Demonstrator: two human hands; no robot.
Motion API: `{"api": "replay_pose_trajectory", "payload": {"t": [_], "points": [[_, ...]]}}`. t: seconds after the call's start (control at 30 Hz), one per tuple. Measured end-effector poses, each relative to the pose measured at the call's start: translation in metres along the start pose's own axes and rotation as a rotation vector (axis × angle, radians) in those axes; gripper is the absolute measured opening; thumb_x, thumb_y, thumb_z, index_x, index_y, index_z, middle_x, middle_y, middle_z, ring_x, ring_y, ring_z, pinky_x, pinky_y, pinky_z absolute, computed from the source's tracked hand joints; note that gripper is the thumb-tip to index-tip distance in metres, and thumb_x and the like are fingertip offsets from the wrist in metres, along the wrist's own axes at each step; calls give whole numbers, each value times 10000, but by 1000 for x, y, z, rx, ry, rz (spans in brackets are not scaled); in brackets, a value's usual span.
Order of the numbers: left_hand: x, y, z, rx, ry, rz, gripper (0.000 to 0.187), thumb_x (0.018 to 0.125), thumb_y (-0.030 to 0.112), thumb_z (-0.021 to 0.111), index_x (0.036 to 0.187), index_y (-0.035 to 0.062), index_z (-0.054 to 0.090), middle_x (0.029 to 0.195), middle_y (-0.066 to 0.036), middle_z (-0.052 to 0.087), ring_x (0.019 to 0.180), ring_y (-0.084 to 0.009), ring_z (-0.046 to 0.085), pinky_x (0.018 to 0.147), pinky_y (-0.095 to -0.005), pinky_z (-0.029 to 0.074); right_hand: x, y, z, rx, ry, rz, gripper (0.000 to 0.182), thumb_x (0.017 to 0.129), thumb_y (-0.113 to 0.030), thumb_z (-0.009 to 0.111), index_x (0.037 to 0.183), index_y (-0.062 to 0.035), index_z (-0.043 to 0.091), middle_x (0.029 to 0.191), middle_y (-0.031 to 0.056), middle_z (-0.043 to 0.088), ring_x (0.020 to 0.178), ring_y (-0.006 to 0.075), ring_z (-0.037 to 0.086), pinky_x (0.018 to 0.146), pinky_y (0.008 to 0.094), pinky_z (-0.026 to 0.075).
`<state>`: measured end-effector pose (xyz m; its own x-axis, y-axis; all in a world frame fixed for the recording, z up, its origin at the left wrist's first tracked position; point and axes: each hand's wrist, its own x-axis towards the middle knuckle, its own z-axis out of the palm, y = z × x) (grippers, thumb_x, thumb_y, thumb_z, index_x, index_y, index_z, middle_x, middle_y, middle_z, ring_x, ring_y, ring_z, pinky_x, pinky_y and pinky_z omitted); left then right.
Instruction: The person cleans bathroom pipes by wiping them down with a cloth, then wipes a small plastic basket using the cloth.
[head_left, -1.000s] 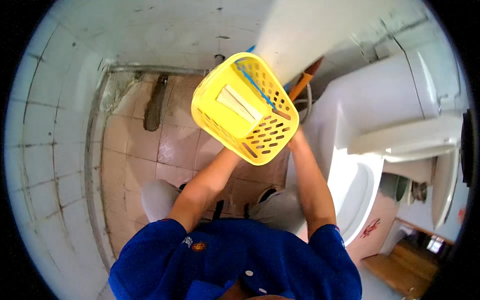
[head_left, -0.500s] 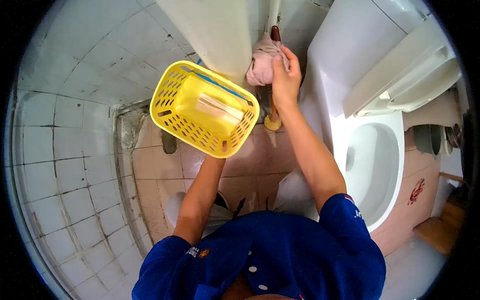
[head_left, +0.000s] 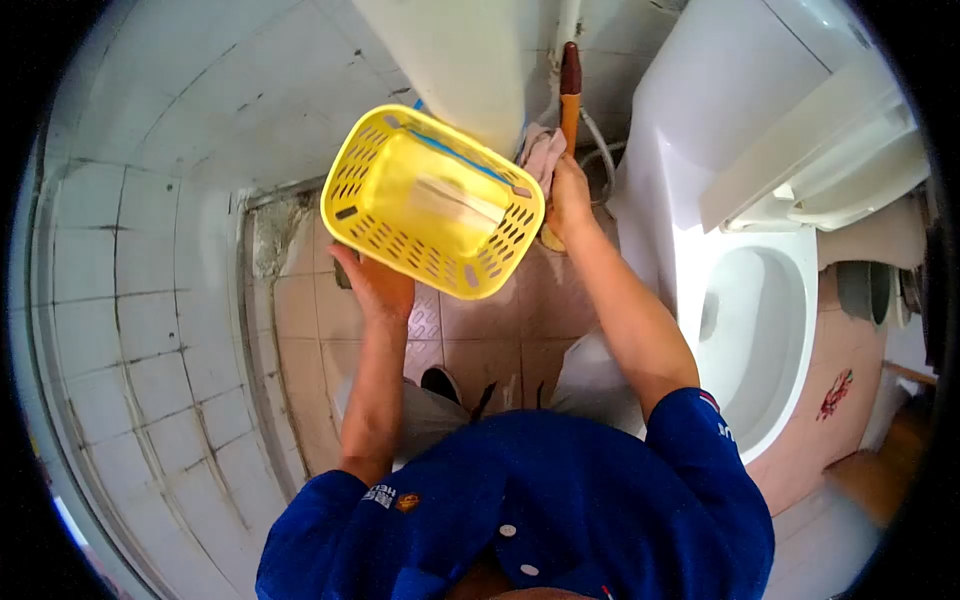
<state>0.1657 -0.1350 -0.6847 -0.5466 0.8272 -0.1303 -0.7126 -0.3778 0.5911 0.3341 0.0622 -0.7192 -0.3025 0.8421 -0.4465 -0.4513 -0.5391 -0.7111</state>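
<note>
A yellow plastic basket [head_left: 350,205] with slotted walls is held up in front of me, tilted so its inside shows. A thin blue strip [head_left: 460,158] runs along its far side, and a pale flat piece [head_left: 455,205] lies on its bottom. My left hand [head_left: 380,285] supports it from below at the near left, its fingers partly hidden under the basket. In my right hand [head_left: 570,200] is a crumpled pinkish cloth [head_left: 543,152], close against the basket's right end. The grip is partly hidden from view.
Behind my right hand stands an orange stick handle with a brown end [head_left: 570,80]. A white toilet [head_left: 790,400] is on the right. A pale column [head_left: 450,60] rises beyond the basket. Tiled wall [head_left: 150,330] is at left, and pinkish floor tiles [head_left: 480,325] lie below.
The basket has shifted slightly right and up in view, and more of my left hand shows beneath it. My right hand has brought the cloth lower, to the basket's right end, uncovering the stick handle.
</note>
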Motion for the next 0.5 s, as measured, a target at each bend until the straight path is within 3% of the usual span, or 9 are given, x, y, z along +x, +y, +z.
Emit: {"api": "replay_pose_trajectory", "payload": {"t": [0.03,0.1,0.3,0.37,0.47,0.5], "points": [[-1,0,-2,-6,14,10,724,930,636,439,1432,117,389,1413,-83,477,1271,-267,476,1050,-456,403,-4,-1,2,-46,-54,-42,350,1009,-177,409,1296,-2,506,1187,117,596,1032,204,611,902,326,508],[5,0,-4,317,28,53,811,898,709,404,1462,130,334,1450,-73,423,1319,-249,418,1080,-449,367,-6,4,3,-182,-55,35,336,1014,-176,419,1268,13,531,1145,98,624,998,186,621,887,302,506],[15,28,12,272,88,-31,747,927,683,383,1420,122,402,1321,-91,545,1169,-249,564,940,-425,499,-24,-5,2,-307,-124,140,310,1017,-190,452,1228,7,567,1070,77,656,885,140,639,769,273,522],[11,31,24,350,44,-64,738,924,679,397,1396,112,425,1305,-107,553,1160,-251,571,927,-429,510,-33,-1,6,-326,-92,65,292,1008,-166,458,1213,-1,585,1055,78,665,885,133,639,760,261,516],[22,39,26,298,83,-69,686,933,629,436,1356,90,464,1260,-118,587,1083,-249,622,863,-414,554,-68,-17,25,-457,-93,-249,285,979,-115,466,1201,-10,611,1076,85,674,909,139,641,793,244,499],[25,43,24,250,94,-85,665,937,609,449,1344,84,475,1244,-118,599,1056,-245,638,841,-407,567,-75,-11,24,-468,-99,-240,285,979,-115,466,1201,-10,611,1076,85,674,909,139,641,793,244,499]]}}
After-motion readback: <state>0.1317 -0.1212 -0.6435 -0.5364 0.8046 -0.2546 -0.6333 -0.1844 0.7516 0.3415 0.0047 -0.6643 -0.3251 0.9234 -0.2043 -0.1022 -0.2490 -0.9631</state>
